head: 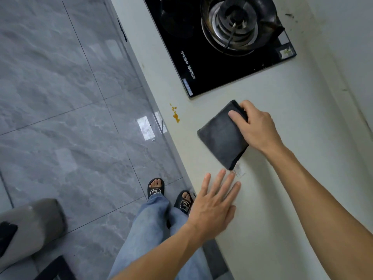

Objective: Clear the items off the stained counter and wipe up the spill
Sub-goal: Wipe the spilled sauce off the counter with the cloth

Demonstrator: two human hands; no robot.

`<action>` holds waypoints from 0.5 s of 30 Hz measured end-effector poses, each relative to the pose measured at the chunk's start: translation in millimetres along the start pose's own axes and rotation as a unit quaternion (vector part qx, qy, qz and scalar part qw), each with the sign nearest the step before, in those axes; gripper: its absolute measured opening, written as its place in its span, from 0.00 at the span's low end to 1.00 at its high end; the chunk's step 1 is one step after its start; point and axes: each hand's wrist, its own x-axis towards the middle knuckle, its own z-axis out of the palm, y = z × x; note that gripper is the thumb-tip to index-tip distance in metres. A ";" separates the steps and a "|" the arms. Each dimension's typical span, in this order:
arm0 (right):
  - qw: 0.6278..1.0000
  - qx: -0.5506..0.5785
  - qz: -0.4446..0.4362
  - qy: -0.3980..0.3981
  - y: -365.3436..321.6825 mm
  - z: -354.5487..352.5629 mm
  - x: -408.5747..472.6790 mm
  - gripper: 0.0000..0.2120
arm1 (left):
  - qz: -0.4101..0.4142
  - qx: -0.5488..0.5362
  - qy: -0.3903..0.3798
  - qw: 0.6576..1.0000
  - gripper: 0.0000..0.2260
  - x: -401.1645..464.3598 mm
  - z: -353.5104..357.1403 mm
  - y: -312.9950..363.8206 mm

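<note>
A folded dark grey cloth [222, 136] lies on the pale counter [282, 110], with a small white tag at its near corner. My right hand [256, 126] grips the cloth's far right edge, thumb on top. My left hand [216, 201] hovers flat over the counter just short of the cloth, fingers spread, holding nothing. An orange-brown spill [176, 115] of a few drops sits near the counter's front edge, left of the cloth and apart from it.
A black glass gas hob [193, 63] with a metal burner [230, 23] is set into the counter beyond the cloth. Small specks mark the counter by the back wall. Grey floor tiles and my sandalled feet lie to the left; a grey stool stands bottom left.
</note>
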 end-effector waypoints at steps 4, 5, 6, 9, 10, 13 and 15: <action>0.987 0.045 -0.084 0.131 -6.2 -42.5 -0.6 0.14 | -0.003 -0.011 -0.007 1.000 0.28 -1.8 -4.2 1.0; 0.980 0.035 -0.106 0.164 -8.4 -49.1 0.9 0.14 | -0.003 -0.010 -0.006 1.000 0.28 -1.6 -5.0 0.9; 0.974 0.022 -0.126 0.188 -10.4 -51.6 2.3 0.14 | -0.005 -0.008 -0.005 1.000 0.28 -1.3 -5.9 1.3; 0.972 -0.027 -0.158 0.172 -15.0 -32.6 0.9 0.12 | -0.013 -0.007 -0.002 1.000 0.27 -0.3 -10.4 3.7; 0.977 -0.050 -0.161 0.134 -14.8 -18.4 -1.6 0.12 | -0.015 -0.009 -0.003 1.000 0.27 0.1 -12.1 4.5; 0.981 -0.094 -0.169 -0.022 -11.5 26.8 -14.0 0.13 | -0.016 -0.007 -0.005 1.000 0.27 3.8 -17.2 6.1; 0.979 -0.082 -0.184 -0.044 -6.0 41.5 -19.5 0.16 | -0.020 -0.009 0.003 1.000 0.26 7.6 -20.8 3.3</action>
